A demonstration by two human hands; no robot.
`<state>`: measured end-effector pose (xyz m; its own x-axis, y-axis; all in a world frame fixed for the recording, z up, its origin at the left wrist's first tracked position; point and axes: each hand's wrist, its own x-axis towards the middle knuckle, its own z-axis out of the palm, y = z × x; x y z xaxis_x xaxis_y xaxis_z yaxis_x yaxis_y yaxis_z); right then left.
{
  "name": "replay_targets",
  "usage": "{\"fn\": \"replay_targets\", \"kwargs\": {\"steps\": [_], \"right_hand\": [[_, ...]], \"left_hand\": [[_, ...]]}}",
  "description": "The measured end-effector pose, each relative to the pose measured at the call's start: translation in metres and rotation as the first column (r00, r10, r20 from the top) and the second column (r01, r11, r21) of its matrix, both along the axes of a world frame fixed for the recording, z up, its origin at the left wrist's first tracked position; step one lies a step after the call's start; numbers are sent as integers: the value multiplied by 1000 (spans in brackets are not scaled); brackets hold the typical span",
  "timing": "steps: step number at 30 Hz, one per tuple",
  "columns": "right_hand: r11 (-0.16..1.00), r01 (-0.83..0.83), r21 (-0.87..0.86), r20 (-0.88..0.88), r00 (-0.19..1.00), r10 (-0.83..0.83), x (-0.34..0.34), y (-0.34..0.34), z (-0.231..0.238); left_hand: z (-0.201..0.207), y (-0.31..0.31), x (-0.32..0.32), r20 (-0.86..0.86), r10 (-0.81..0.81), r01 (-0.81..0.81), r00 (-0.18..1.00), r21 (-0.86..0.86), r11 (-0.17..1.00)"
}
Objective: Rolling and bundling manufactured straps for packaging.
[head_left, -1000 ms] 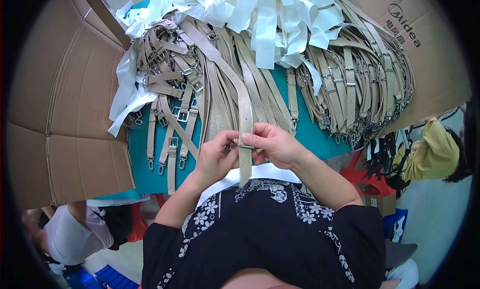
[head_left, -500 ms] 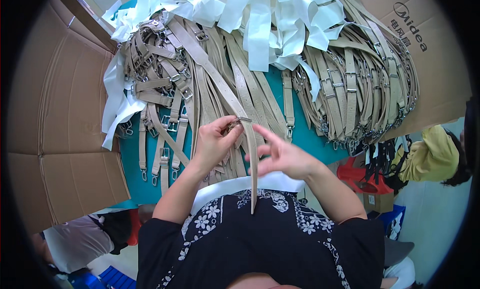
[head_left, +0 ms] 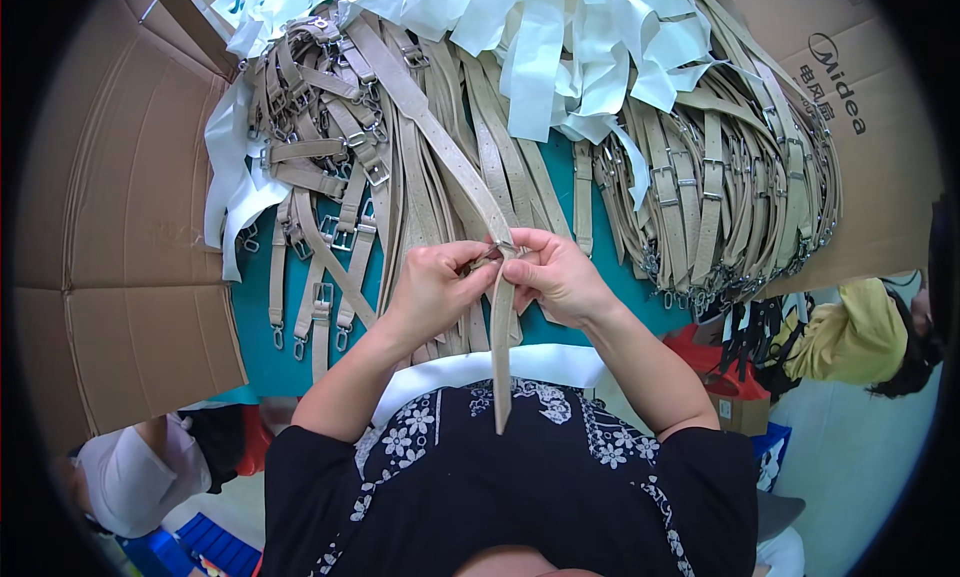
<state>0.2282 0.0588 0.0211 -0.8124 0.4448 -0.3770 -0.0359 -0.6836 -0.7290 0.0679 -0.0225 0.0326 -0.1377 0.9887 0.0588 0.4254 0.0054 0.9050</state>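
Observation:
A beige strap (head_left: 455, 162) runs from the pile at the back down toward me, its pointed end hanging in front of my black shirt. At its middle sits a metal buckle (head_left: 503, 247). My left hand (head_left: 442, 285) pinches the buckle from the left, with a small metal part partly hidden in the fingers. Across from it, my right hand (head_left: 560, 277) is closed on the strap just beside the buckle, thumb in front. Both hands nearly touch each other over the table's near side.
Beige straps with buckles and clips (head_left: 325, 107) lie tangled at the left; a thick bundle of straps (head_left: 720, 192) lies right. White strips (head_left: 540, 67) cover the back. Cardboard (head_left: 130, 227) flanks the teal table (head_left: 262, 362). Other people (head_left: 850, 332) sit at both sides.
My right hand, earlier apart with fingers spread, has moved in and closed on the strap at the buckle. My left hand keeps its pinch there.

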Motion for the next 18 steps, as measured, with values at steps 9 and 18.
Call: {"fn": "replay_targets", "kwargs": {"steps": [9,18], "right_hand": [[985,8,170,90,996,-23,-9,-9,10],[981,14,195,95,995,-34,-15,-17,16]], "left_hand": [[-6,-4,-4,310,31,-8,950,-74,997],[-8,-9,-8,-18,81,-80,997,26,996]]}}
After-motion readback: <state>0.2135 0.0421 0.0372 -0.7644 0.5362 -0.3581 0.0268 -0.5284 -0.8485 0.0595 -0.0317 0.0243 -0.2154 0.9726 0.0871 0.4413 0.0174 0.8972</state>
